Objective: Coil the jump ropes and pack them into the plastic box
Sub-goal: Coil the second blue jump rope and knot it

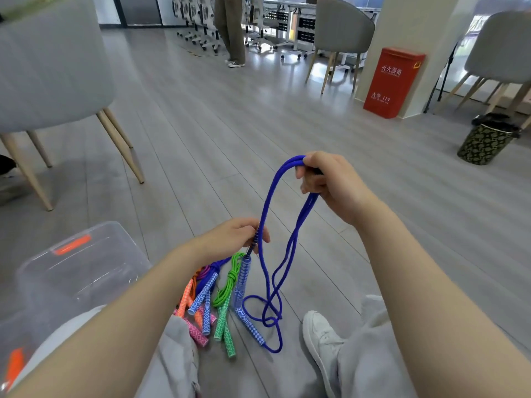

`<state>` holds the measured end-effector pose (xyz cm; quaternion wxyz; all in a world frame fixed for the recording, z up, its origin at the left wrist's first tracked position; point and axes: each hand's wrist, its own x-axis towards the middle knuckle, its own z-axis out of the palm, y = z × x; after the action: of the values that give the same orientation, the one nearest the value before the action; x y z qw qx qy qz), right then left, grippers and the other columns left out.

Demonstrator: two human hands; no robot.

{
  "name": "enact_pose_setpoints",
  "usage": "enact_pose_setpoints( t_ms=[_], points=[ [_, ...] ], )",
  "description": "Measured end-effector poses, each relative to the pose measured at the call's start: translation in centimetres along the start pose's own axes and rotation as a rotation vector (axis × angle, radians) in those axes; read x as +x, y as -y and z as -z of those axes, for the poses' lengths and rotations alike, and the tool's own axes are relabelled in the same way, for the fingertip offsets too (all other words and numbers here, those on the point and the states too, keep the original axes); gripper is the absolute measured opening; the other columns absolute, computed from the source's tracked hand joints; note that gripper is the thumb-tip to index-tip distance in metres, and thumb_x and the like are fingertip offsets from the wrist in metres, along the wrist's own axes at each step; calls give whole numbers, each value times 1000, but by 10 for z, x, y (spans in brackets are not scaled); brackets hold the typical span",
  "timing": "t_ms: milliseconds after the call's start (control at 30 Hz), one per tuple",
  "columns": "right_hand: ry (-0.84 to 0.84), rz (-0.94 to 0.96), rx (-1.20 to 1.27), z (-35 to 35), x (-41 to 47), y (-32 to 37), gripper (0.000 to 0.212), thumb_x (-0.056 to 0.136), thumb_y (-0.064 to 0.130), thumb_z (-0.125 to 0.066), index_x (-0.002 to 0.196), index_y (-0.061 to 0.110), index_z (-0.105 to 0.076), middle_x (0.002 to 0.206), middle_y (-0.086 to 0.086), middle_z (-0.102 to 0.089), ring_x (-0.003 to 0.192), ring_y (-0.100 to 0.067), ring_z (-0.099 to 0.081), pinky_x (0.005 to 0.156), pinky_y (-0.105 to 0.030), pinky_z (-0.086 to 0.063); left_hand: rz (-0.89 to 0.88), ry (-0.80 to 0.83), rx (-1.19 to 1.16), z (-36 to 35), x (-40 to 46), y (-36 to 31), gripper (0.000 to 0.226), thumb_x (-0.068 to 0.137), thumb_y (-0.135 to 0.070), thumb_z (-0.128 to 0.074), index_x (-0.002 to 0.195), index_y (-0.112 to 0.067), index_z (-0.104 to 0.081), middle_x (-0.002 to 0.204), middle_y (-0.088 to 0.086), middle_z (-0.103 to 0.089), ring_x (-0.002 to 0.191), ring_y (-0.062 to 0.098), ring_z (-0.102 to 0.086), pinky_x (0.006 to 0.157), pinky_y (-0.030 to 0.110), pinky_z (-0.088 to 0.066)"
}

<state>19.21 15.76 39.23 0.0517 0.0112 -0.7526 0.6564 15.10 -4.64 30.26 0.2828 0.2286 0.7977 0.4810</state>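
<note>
1. Head view, hands: my right hand [324, 182] is raised, its fingers curled round the top bend of the blue rope [265, 214], so a doubled loop hangs from just under the fingertips. My left hand [235, 237] sits lower and nearer me, pinching the same rope at the coiled spring collar, with one blue patterned handle [242, 280] dangling straight below its fingers.

2. Head view, the rest of the rope: below both hands the slack pools on the floor [201, 139] in loose crossing loops, and the second blue handle [250, 326] lies among them.

3. Head view, the other things: just under my left wrist lies a pile of bundled ropes [212, 300] in green, orange, pink and blue. The clear plastic box [74, 271] stands to the outside of my left forearm; I think it holds nothing yet, though glare on its wall makes that hard to confirm.

4. Judgement on risk: the floor loops cross each other, so pulling upward with the right fingers could cinch them into a knot. The trailing handle could also snag in a loop or drag into the neighbouring pile and tangle there. If my right fingers loosen, the gathered bend would drop and the coil come undone.
</note>
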Motion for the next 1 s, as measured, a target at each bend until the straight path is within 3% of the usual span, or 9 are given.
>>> enact_pose_setpoints(
  t_ms=[100, 233, 367, 467, 600, 700, 800, 900, 1000],
  points=[
    [-98, -7, -32, 15, 3, -4, 29, 86, 24, -44, 66, 10, -59, 47, 10, -32, 53, -14, -32, 71, -32, -41, 8, 35, -72, 4, 1, 0, 35, 103, -13, -25, 97, -8, -59, 68, 4, -51, 74, 19, -63, 79, 30, -51],
    [-268, -16, -105, 31, 13, -7, 28, 86, 23, -44, 67, 12, -62, 49, 13, -44, 56, -9, -38, 72, -28, -40, -11, -50, -121, 14, 9, -3, 30, 104, -16, -32, 98, -5, -59, 72, 3, -52, 65, 15, -54, 67, 22, -47],
    [-359, -39, -141, 39, 21, -14, 28, 90, 18, -45, 72, 15, -66, 57, 15, -57, 68, -11, -42, 71, -27, -37, -24, -26, 42, 23, 10, -1, 20, 100, -5, -39, 105, -3, -59, 74, 2, -57, 62, 4, -55, 64, 10, -45],
    [-371, -47, -187, 46, 26, -18, 26, 92, 20, -50, 76, 17, -69, 72, 7, -58, 73, -12, -48, 73, -27, -43, -49, -40, 106, 30, 14, 5, 21, 100, -6, -41, 107, -12, -60, 69, -6, -54, 61, 3, -52, 69, 20, -45],
    [-424, -52, -183, 48, 30, -20, 23, 97, 22, -46, 83, 18, -64, 67, 3, -51, 61, -13, -48, 69, -32, -51, -44, -153, 62, 41, 18, 8, 22, 102, -21, -41, 105, -22, -63, 67, -5, -52, 57, 10, -43, 54, 24, -40],
    [-476, -61, -209, 47, 30, -19, 24, 98, 28, -46, 88, 19, -65, 66, 1, -44, 56, -14, -39, 55, -30, -42, 1, -172, 132, 44, 20, 7, 23, 101, -30, -43, 97, -19, -62, 66, -4, -50, 57, 13, -42, 55, 28, -40],
    [-518, -100, -213, 46, 30, -20, 25, 98, 29, -47, 88, 19, -67, 66, 1, -44, 55, -15, -36, 55, -32, -37, 54, -214, 115, 45, 19, 6, 25, 87, -36, -48, 91, -13, -58, 70, -2, -51, 62, 15, -43, 62, 33, -40],
    [-546, -145, -200, 47, 30, -19, 26, 98, 30, -46, 87, 20, -67, 68, 2, -46, 57, -15, -38, 57, -32, -38, 44, -225, 85, 44, 20, 5, 17, 89, -23, -41, 87, -15, -55, 74, -1, -53, 65, 15, -43, 64, 33, -39],
    [-555, -180, -140, 47, 30, -21, 27, 98, 31, -46, 85, 20, -65, 68, 1, -44, 58, -15, -37, 56, -30, -37, -13, -262, 86, 43, 21, 4, 24, 96, -12, -37, 84, -18, -58, 74, -3, -56, 61, 12, -43, 60, 30, -37]
  ],
)
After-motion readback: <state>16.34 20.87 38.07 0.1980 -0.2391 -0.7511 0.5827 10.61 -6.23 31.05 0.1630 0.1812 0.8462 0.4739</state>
